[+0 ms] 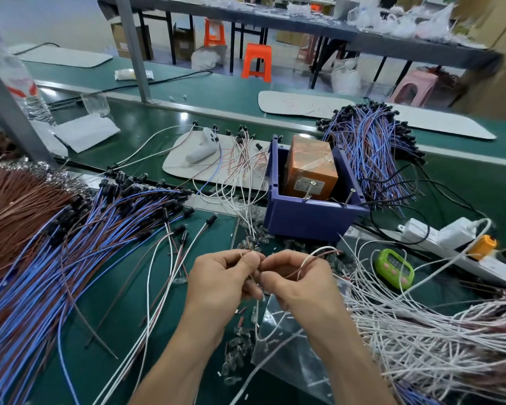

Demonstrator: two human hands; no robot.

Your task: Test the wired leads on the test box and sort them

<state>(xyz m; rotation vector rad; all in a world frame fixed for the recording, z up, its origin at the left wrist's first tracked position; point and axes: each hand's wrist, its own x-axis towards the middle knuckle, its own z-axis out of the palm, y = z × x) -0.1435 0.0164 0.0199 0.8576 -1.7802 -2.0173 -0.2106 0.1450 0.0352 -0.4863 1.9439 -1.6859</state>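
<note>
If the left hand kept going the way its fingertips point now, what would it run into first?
Most likely the right hand. The left hand points its fingertips across at it, nearly touching, and both pinch the same wired lead. The depth between them is hard to judge from this one view.

The tabletop (123,311) is dark green. The left pile of leads (56,273) is blue mixed with brown, tipped with black caps. The wire bundle (15,206) behind it is coppery brown. The right pile of leads (421,331) is white with reddish strands. The held lead (313,255) pairs white with reddish brown. The bin (304,220) is violet-blue and the test box (310,168) in it is orange. The timer (393,267) is lime green with pink buttons.
</note>
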